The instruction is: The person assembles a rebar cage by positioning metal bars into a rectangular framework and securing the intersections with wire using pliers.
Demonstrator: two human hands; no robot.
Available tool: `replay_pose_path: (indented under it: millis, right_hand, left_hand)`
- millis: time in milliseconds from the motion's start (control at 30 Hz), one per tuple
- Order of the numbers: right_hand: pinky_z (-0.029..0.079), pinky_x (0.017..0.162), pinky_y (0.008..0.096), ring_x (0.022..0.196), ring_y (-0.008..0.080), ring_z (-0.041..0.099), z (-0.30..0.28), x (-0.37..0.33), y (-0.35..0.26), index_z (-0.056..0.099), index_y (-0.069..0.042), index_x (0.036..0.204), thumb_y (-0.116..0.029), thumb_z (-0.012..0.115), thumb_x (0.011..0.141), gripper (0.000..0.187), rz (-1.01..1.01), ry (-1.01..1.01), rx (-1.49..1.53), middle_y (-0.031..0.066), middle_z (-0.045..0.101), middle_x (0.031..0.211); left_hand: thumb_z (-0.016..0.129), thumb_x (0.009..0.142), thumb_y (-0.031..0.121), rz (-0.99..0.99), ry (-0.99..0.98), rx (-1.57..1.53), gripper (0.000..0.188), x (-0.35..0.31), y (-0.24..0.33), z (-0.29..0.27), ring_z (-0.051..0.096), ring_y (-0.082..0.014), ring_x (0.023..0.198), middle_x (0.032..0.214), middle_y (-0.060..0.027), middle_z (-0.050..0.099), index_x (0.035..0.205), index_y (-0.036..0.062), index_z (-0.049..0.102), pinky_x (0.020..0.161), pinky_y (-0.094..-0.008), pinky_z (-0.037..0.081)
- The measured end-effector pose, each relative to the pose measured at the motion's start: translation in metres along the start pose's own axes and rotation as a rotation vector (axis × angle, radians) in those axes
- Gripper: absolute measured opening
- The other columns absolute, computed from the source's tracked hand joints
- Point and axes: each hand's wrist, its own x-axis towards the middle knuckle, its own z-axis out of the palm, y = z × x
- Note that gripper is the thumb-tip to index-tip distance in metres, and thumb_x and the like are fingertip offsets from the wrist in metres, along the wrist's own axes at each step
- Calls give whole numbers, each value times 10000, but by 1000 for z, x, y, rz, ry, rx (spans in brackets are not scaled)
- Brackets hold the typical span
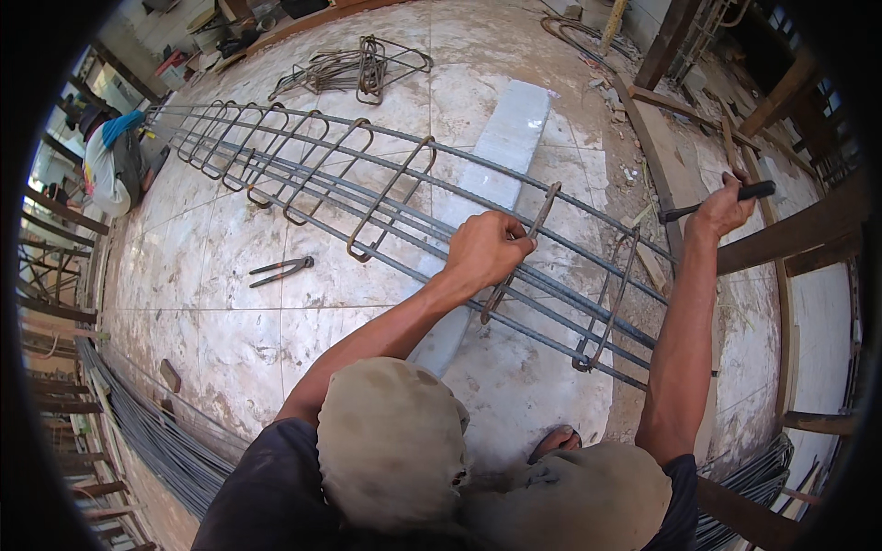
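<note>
Left hand [487, 246] mid-frame: grip closed, fingers pinched on a rusty brown rectangular steel stirrup [543, 211], centre of frame, set around long grey ribbed steel bars [588, 303] running upper left to lower right. Right hand [721, 211], right of frame: grip closed round a dark metal tool with black handle [757, 190]. Dark metal pincers [296, 264], handles spread, left of centre on pale tiled floor [230, 340].

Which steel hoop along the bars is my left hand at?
The second hoop from the right: your left hand is at it, while the rest have no hand on them.
</note>
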Motion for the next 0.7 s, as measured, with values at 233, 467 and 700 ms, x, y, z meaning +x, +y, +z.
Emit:
replay_pose_path:
  millis: [233, 467, 700]
  right_hand:
    - [501, 831, 288, 979, 186, 654, -66, 49, -60, 638, -31, 1127, -77, 592, 971, 169, 177, -179, 282, 116, 644, 1203]
    - [455, 633, 232, 744, 118, 554, -234, -23, -169, 610, -20, 1106, -166, 612, 967, 202, 227, -690, 93, 144, 620, 1158]
    - [389, 615, 251, 678, 77, 503, -358, -130, -141, 647, -36, 959, -69, 612, 835, 133, 566, -938, -351, 50, 610, 937]
  left_hand:
    - [754, 806, 374, 33, 30, 33, 382, -6, -9, -6, 748, -355, 857, 880, -185, 773, 1011, 58, 820, 784, -429, 574]
    - [760, 833, 386, 136, 28, 12, 406, -8, -9, -10, 728, -404, 884, 899, -223, 762, 1002, 20, 813, 806, -466, 559]
    - [777, 839, 462, 125, 73, -24, 455, -15, -2, -32, 739, -379, 889, 895, -215, 767, 1032, 52, 824, 793, -461, 563]
